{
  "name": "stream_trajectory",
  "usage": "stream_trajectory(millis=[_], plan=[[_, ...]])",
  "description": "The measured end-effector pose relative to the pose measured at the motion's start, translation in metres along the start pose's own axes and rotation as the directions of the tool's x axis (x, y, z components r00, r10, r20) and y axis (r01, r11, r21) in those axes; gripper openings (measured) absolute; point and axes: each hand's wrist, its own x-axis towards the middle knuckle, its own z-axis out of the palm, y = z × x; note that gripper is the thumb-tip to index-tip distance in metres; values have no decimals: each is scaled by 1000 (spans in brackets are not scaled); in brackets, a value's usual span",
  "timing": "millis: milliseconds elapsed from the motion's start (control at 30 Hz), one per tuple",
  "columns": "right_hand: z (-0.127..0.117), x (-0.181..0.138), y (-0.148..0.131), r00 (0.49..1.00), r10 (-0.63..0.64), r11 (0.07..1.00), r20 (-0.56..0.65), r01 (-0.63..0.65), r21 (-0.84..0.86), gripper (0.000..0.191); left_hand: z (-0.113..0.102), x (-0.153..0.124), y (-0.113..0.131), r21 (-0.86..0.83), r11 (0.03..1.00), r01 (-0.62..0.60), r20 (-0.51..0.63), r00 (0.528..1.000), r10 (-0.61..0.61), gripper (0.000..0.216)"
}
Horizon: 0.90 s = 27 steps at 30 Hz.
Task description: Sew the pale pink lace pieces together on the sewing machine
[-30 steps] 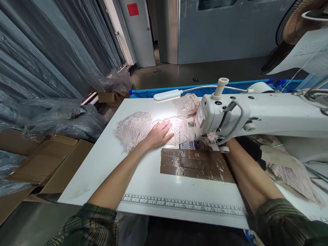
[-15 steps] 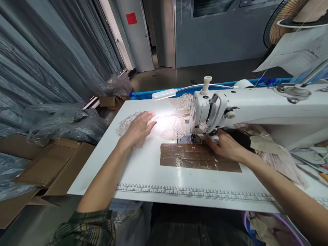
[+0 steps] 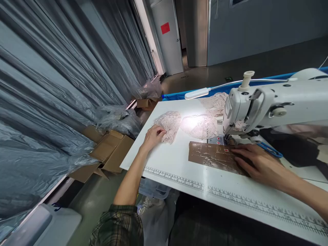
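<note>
My left hand (image 3: 153,137) is at the left part of the sewing table, thumb and fingertips pinched at the lower left edge of a pale pink lace piece (image 3: 169,123). A second lace cup-shaped piece (image 3: 201,126) joins it on the right, under the bright lamp. My right hand (image 3: 258,162) lies with fingers stretched on a brown tape-covered plate (image 3: 210,155), in front of the needle area of the white sewing machine (image 3: 289,102). Just behind that hand is a blue-handled tool (image 3: 270,149), partly hidden; whether the hand touches it I cannot tell.
More lace (image 3: 215,103) lies behind the machine's needle end. A lamp (image 3: 196,93) on a bendy stem hangs above the table. A printed ruler (image 3: 194,184) runs along the front edge. Left of the table stand open cardboard boxes (image 3: 110,148) and plastic bags (image 3: 115,118).
The view has swung left. My left hand has moved from on top of the lace to its near edge. My right hand has come forward from under the machine head, and the blue-handled tool now shows.
</note>
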Motion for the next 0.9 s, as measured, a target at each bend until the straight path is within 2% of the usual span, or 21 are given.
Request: stream_trajectory(millis=[200, 300, 367, 433, 500, 533, 567, 600, 633, 700, 733, 800, 900], plan=[[0, -2, -2, 1000, 15, 1000, -15, -14, 19, 35, -2, -3, 19, -106, 992, -63, -46, 997, 59, 22], [-3, -1, -8, 998, 55, 998, -26, -54, 29, 33, 11, -15, 46, -209, 965, -155, 49, 984, 169, 22], [-4, 0, -11, 997, 73, 997, -28, -72, 23, 33, 25, -29, 68, -346, 900, -264, 173, 925, 337, 19], [-5, 0, -14, 996, 81, 997, -26, -80, 17, 33, 38, -43, 89, -430, 832, -351, 278, 825, 492, 19], [-6, 0, -16, 996, 86, 996, -25, -86, 15, 33, 46, -53, 106, -485, 770, -413, 329, 730, 599, 17], [-6, -1, -17, 996, 90, 996, -25, -90, 15, 32, 48, -55, 110, -502, 754, -424, 336, 707, 622, 17], [-6, -1, -17, 995, 95, 995, -26, -95, 14, 33, 48, -53, 113, -504, 755, -419, 331, 714, 617, 17], [-6, -1, -18, 995, 99, 995, -27, -99, 12, 33, 47, -50, 112, -486, 778, -398, 316, 750, 581, 19], [-7, -1, -18, 994, 103, 995, -27, -102, 10, 33, 46, -44, 110, -445, 819, -361, 293, 806, 515, 21], [-8, -1, -19, 994, 104, 995, -22, -104, 7, 33, 43, -29, 100, -288, 927, -239, 209, 929, 304, 26], [-8, -1, -19, 995, 102, 995, -18, -102, 5, 33, 43, -22, 94, -200, 965, -171, 186, 960, 208, 27], [-8, -1, -20, 995, 97, 995, -14, -97, 0, 33, 45, -10, 83, -90, 993, -82, 175, 980, 97, 27], [-8, -2, -19, 996, 90, 996, -14, -90, -10, 34, 53, -5, 74, -81, 996, -42, 164, 985, 55, 22]])
